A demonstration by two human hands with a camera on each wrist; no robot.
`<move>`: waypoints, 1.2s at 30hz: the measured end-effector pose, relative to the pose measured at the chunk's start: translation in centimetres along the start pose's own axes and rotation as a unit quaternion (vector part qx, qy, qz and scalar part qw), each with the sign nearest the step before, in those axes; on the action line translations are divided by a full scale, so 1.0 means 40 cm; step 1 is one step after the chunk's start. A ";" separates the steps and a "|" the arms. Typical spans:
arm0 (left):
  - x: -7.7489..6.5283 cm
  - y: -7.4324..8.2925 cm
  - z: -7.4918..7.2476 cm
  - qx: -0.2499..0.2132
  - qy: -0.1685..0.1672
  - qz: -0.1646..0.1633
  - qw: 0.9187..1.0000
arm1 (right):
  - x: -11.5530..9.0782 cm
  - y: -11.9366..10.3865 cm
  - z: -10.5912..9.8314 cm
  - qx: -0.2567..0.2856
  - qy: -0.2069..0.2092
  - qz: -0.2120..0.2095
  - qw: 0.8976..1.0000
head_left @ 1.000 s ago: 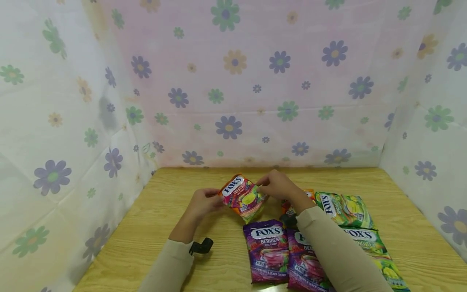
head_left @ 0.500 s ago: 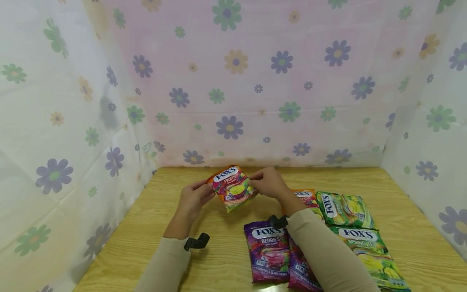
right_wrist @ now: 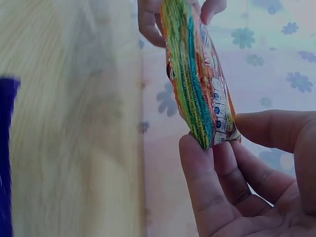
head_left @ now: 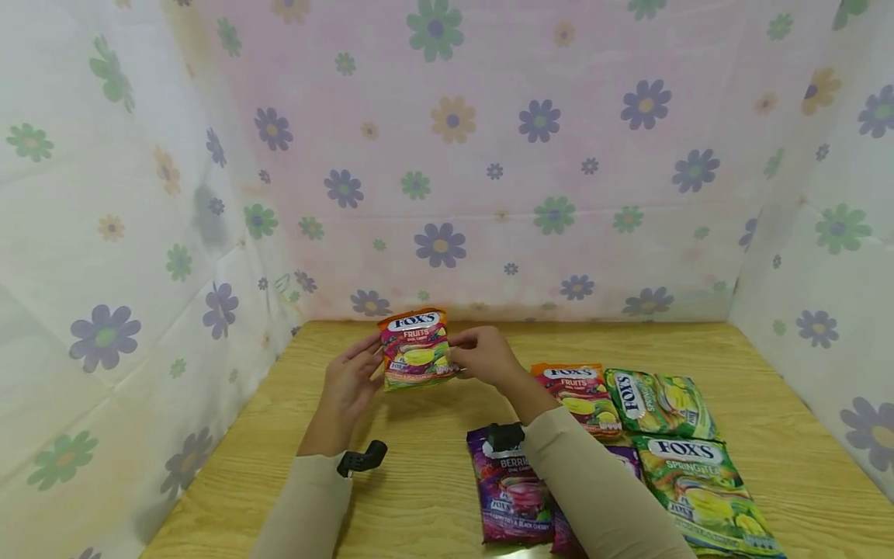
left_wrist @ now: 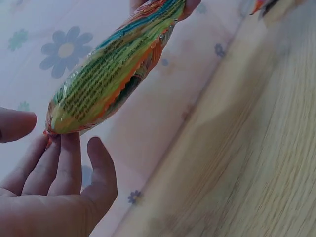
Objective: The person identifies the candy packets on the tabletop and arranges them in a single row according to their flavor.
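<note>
An orange-topped Fox's Fruits candy bag (head_left: 417,349) is held up above the back of the wooden table, its front facing the head camera. At its right edge my right hand (head_left: 485,357) pinches it between thumb (right_wrist: 266,129) and fingers. On the other side, the fingertips of my left hand (head_left: 351,384) touch the bag's left end, fingers fairly straight. The left wrist view shows that thumb (left_wrist: 17,126) standing apart from the bag (left_wrist: 113,69). The bag's printed lower edge (right_wrist: 190,84) shows in the right wrist view.
On the table (head_left: 412,481) lie another Fruits bag (head_left: 578,400), two green Spring Tea bags (head_left: 660,401) at the right, and purple Berries bags (head_left: 513,497) in front, partly under my right forearm. A flowered cloth (head_left: 489,155) walls the back and sides.
Both hands have carried the Fruits bag left and upward, and it has turned from tilted to nearly upright. The Fruits bag on the table has come out from behind my right arm.
</note>
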State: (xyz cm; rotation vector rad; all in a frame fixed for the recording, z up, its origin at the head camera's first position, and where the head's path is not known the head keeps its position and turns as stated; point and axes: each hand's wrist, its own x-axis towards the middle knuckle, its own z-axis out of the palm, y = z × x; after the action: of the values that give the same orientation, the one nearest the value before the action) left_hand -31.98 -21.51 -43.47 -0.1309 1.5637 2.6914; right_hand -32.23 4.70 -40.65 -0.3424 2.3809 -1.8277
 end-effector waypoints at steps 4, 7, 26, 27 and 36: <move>0.004 0.005 -0.017 -0.005 -0.005 0.012 1.000 | 0.005 0.003 0.028 0.034 -0.009 0.003 0.999; 0.008 0.007 -0.027 -0.009 0.003 0.023 1.000 | 0.009 0.007 0.048 0.057 -0.010 0.002 0.998; -0.009 0.044 -0.135 -0.080 -0.021 -0.025 0.996 | 0.017 0.042 0.189 0.112 -0.049 0.004 0.993; -0.009 0.047 -0.141 -0.078 -0.017 -0.025 0.996 | 0.019 0.046 0.193 0.114 -0.058 0.004 0.992; -0.006 0.055 -0.166 -0.051 0.007 -0.028 0.998 | 0.026 0.062 0.218 0.113 -0.089 0.012 0.990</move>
State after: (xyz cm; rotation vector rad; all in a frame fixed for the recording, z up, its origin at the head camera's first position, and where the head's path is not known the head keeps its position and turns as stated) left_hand -31.47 -28.35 -44.80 -0.1938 1.4039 2.7335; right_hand -31.49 -3.12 -45.29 -0.4300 2.0290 -1.9409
